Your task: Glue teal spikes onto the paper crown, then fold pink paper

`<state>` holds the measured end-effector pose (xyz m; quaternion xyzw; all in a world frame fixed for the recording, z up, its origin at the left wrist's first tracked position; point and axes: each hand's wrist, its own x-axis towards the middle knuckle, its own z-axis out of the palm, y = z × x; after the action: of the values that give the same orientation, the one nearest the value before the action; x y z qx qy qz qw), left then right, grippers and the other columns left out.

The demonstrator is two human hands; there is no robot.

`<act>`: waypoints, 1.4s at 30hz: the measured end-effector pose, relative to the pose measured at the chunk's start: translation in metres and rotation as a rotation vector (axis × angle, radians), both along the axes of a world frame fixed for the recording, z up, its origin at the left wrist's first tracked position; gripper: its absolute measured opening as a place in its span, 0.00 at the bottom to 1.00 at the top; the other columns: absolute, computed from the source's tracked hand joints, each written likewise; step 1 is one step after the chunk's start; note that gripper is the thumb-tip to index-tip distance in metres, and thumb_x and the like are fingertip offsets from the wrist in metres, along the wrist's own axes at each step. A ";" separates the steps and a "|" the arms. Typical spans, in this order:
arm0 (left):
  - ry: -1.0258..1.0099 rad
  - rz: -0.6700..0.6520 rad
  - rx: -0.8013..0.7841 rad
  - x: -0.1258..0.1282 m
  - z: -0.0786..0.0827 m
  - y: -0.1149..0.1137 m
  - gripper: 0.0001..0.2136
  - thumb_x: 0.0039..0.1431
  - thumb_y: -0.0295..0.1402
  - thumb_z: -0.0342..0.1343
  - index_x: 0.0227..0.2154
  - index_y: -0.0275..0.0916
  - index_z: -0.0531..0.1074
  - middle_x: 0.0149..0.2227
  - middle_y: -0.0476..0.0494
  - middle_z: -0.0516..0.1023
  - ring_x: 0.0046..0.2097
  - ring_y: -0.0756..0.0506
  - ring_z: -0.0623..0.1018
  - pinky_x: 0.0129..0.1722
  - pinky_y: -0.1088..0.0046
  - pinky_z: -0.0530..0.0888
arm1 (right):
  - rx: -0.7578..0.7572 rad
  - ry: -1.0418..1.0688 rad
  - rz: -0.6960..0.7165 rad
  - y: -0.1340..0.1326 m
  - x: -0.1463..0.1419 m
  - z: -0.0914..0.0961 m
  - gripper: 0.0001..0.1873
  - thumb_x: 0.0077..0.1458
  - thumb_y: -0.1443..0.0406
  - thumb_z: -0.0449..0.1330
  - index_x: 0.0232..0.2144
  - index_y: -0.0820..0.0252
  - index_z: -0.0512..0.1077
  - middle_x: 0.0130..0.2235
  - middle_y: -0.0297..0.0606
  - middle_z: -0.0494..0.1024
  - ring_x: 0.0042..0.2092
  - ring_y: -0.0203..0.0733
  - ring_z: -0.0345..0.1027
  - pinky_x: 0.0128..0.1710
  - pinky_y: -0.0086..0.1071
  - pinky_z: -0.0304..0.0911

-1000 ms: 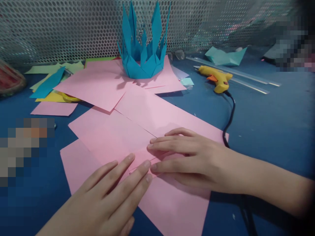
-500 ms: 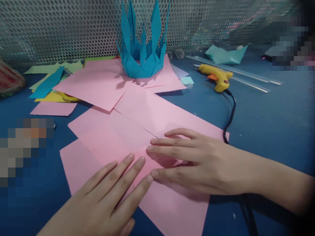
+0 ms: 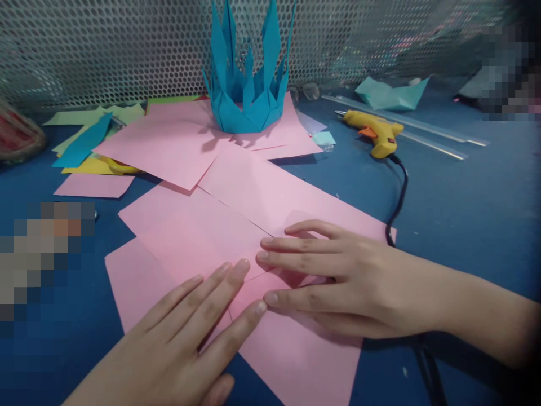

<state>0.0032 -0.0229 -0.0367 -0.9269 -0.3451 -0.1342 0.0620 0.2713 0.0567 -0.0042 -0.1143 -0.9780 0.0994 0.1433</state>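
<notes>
Pink paper sheets (image 3: 169, 237) overlap on the blue table, with creases showing near my fingers. My left hand (image 3: 186, 332) lies over the lower sheets, its fingers stretched out and pressing on the paper. From the right, my right hand (image 3: 342, 282) rests on the same paper, fingers extended and slightly apart. The two index fingertips almost meet at the folded part of the pink paper. Behind them stands a blue folded-paper crown (image 3: 249, 110) with tall points, on more pink sheets (image 3: 164, 141).
A yellow glue gun (image 3: 378, 132) with a black cord (image 3: 401, 192) lies at the right, beside clear glue sticks (image 3: 435, 146). A pale teal folded paper (image 3: 393, 95) sits behind it. Coloured scraps (image 3: 82, 144) lie at left. A perforated metal panel (image 3: 105, 51) closes the back.
My left middle finger has shifted slightly up against its neighbour, widening the gap to the index finger. Both hands stay on the pink paper; the view has drifted a little.
</notes>
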 end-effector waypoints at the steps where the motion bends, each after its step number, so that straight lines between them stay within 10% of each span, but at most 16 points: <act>1: -0.002 0.001 -0.004 0.000 0.000 0.000 0.22 0.70 0.34 0.36 0.64 0.45 0.58 0.63 0.42 0.68 0.68 0.44 0.57 0.64 0.66 0.55 | -0.002 -0.001 -0.001 0.000 0.000 0.000 0.17 0.67 0.65 0.50 0.52 0.58 0.74 0.57 0.48 0.74 0.61 0.47 0.64 0.58 0.47 0.62; 42: 0.030 -0.051 -0.068 -0.001 0.006 0.000 0.25 0.61 0.21 0.39 0.61 0.38 0.61 0.65 0.44 0.63 0.69 0.42 0.53 0.66 0.65 0.48 | 0.000 0.002 0.034 0.007 0.012 0.002 0.17 0.67 0.64 0.52 0.51 0.67 0.73 0.57 0.49 0.74 0.60 0.46 0.66 0.58 0.42 0.61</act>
<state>0.0017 -0.0231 -0.0305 -0.9388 -0.3248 -0.1103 0.0324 0.2830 0.0634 -0.0025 -0.0978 -0.9797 0.1018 0.1424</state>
